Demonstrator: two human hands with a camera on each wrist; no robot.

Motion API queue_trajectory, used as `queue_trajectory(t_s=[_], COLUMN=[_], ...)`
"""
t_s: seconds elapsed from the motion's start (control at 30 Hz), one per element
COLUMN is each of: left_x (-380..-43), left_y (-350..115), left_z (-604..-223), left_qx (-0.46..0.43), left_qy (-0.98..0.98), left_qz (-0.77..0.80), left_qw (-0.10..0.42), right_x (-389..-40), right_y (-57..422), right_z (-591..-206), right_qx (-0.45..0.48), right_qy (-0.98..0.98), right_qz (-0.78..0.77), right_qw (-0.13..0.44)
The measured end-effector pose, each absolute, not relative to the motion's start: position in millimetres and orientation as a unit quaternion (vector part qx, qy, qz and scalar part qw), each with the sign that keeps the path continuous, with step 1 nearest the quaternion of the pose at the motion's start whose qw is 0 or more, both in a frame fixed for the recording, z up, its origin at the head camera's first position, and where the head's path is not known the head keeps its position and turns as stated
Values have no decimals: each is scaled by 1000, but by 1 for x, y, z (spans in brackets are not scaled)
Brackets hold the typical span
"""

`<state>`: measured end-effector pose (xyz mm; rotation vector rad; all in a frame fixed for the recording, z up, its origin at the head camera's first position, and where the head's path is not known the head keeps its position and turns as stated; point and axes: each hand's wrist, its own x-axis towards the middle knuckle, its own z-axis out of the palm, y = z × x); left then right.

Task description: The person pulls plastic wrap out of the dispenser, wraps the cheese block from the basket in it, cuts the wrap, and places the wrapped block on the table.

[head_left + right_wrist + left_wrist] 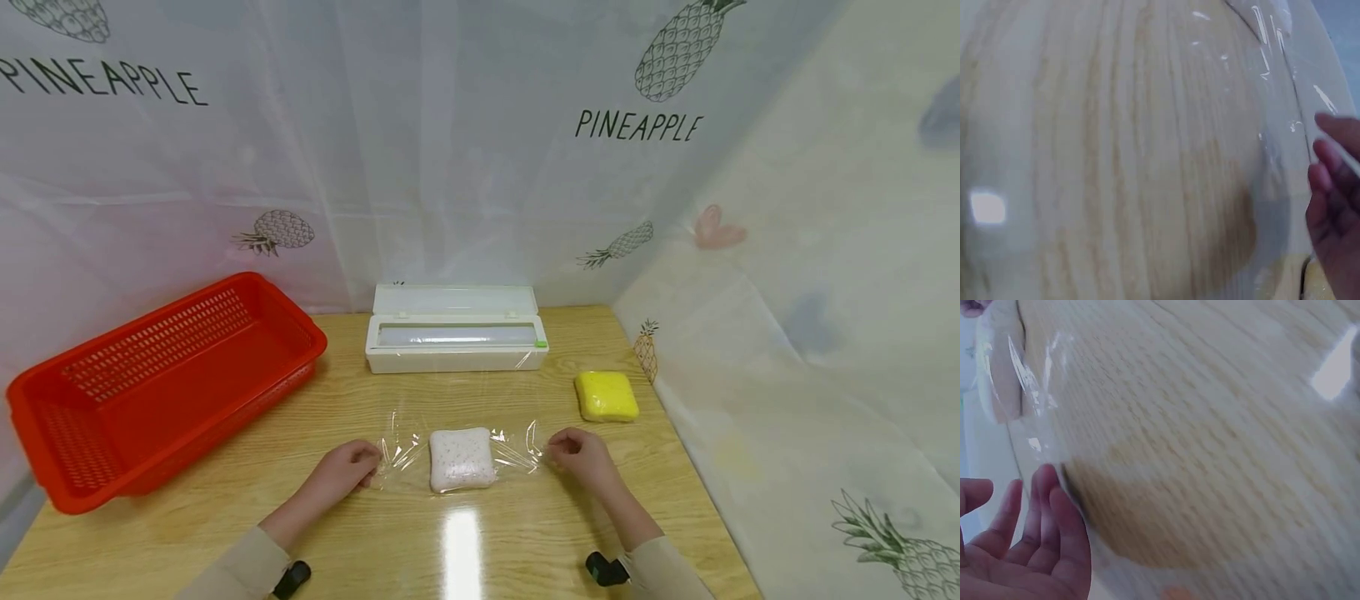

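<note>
Near centre of the tabletop (375, 550): open. Film (513, 450) and white block (462, 460) bar the middle. Far centre: dispenser (457, 360), lid (454, 300) up, stops a straight reach to the curtain (450, 183). Left: basket (187, 367) walls off the edge; open strip just beside it. Right: narrow gap between dispenser and yellow block (606, 396); curtain bounds the right too.

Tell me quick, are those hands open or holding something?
Left hand: open, beside the plastic wrap.
Right hand: beside it too; whether pinching it can't be told.
</note>
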<state>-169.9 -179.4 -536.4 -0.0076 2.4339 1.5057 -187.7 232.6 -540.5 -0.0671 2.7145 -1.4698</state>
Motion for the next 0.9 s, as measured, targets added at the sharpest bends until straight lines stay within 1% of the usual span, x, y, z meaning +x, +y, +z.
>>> queue_trajectory(t_s=[0.07, 0.13, 0.23, 0.27, 0.33, 0.47, 0.57, 0.67, 0.73, 0.9], left_x=[-170, -170, -168, -167, -164, -160, -160, -160, -161, -166], left_y=[-175, -169, -158, -154, -147, -134, -124, -115, -110, -104], left_z=[-533, -529, -524, -523, -520, -518, -522, -526, -528, -533], left_qx=[8, 21, 60, 76, 120, 227, 306, 355, 368, 378], left_qy=[853, 865, 873, 875, 877, 878, 881, 886, 891, 897], left_qz=[506, 488, 473, 467, 454, 412, 357, 297, 267, 227], left_qw=[125, 113, 103, 102, 97, 86, 57, 16, -1, -19], right_x=[-186, -183, -181, -180, -179, -178, -178, -177, -177, -181], right_y=[232, 230, 223, 220, 213, 193, 178, 165, 159, 150], right_z=[-542, -545, -546, -545, -543, -537, -535, -535, -537, -542], right_qx=[-85, -128, -144, -150, -174, -292, -378, -426, -440, -469], right_qy=[875, 873, 878, 881, 886, 863, 828, 810, 811, 815], right_qz=[-475, -465, -450, -443, -428, -406, -395, -376, -359, -314], right_qw=[43, 64, 76, 70, 38, -66, -124, -144, -142, -128])
